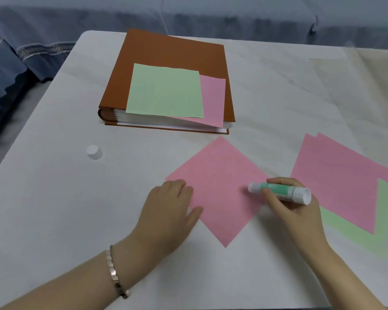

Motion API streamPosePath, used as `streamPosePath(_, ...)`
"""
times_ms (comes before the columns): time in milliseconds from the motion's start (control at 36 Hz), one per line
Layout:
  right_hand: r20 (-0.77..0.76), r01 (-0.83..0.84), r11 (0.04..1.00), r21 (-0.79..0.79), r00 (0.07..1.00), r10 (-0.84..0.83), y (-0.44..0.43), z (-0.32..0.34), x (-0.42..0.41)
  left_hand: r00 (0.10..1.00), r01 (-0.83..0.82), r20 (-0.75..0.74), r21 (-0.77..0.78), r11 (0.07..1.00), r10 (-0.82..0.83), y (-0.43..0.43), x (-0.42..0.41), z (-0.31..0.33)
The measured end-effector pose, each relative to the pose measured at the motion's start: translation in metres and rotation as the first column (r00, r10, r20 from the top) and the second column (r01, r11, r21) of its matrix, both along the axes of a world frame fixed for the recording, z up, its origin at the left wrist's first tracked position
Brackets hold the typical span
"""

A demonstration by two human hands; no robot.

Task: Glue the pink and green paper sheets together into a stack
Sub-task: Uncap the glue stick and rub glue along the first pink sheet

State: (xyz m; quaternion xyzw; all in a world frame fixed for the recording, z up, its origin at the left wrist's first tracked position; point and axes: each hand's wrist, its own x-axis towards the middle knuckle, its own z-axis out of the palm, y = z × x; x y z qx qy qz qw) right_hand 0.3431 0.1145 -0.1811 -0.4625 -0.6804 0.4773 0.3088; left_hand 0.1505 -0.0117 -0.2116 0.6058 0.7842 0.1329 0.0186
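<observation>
Your right hand (pixel 293 206) has its grip closed round the glue stick (pixel 280 193), with fingers and thumb wrapped about the green barrel. The stick lies nearly level. Its long axis runs left to right, and the uncapped white tip points left at the right corner of the pink sheet (pixel 217 191). Whether the tip touches the paper cannot be told.

That sheet lies turned like a diamond on the table (pixel 54 198), just left of your right hand. I judge that your stroke should run leftward across it, toward your left hand (pixel 168 204). The left hand lies flat with straight fingers, pressing the sheet's left corner and gripping nothing.

The started stack is a green sheet (pixel 164 90) skewed over a lower pink sheet (pixel 213 99). It rests on a brown album (pixel 170 50) at the far side, well apart from both hands.

A spare pile (pixel 341 180) of pink paper over green lies just right of your right hand. The white cap (pixel 95 152) stands well off to the left.

The table is pale, marbled and looks smooth, so the paper would likely slide if you let go of the corner. Beyond the table hangs blue-grey fabric (pixel 20 52).
</observation>
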Motion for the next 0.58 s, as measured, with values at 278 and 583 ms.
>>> streamPosePath(278, 0.023, 0.024, 1.000, -0.016, 0.999, -0.023, -0.005, -0.001, 0.000, 0.989, 0.111, 0.112, -0.093, 0.989, -0.100, 0.025, -0.029, -0.007)
streamPosePath(583, 0.033, -0.041, 0.991, -0.124, 0.998, 0.045, -0.015, 0.004, -0.017, 0.988, 0.134, 0.076, 0.051, 0.990, -0.138, -0.001, -0.020, -0.022)
